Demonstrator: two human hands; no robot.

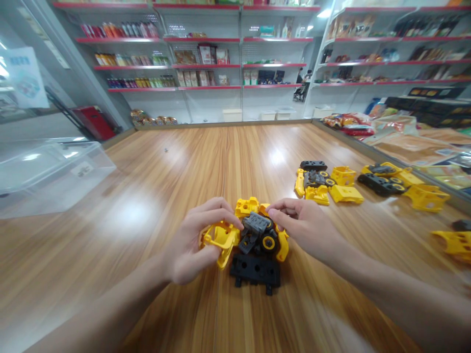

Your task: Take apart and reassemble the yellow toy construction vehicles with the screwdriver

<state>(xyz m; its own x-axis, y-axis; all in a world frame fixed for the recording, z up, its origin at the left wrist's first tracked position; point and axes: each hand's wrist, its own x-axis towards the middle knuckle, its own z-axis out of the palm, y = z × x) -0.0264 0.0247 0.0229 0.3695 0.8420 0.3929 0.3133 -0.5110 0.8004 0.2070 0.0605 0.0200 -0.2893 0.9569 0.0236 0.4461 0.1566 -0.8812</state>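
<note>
My left hand (200, 240) is closed around a yellow toy cab frame (222, 238), thumb below and fingers above. Beside it lies a small pile of toy vehicle parts. In that pile are a grey block (256, 223), a black wheel with a yellow hub (269, 242) and a curved yellow piece (282, 246). My right hand (300, 220) is at the pile's right side, its fingers curled and thumb and forefinger pinched at a yellow plastic part (263, 209), mostly covered by the fingertips. A flat black chassis plate (254, 269) lies nearest me.
More yellow and black toy parts (346, 194) lie in groups to the right, with another yellow piece (456, 244) at the right edge. A clear plastic bin (55, 171) stands at left. Snack packages (349, 123) sit beyond the table's right rim. Stocked shelves (206, 63) line the back.
</note>
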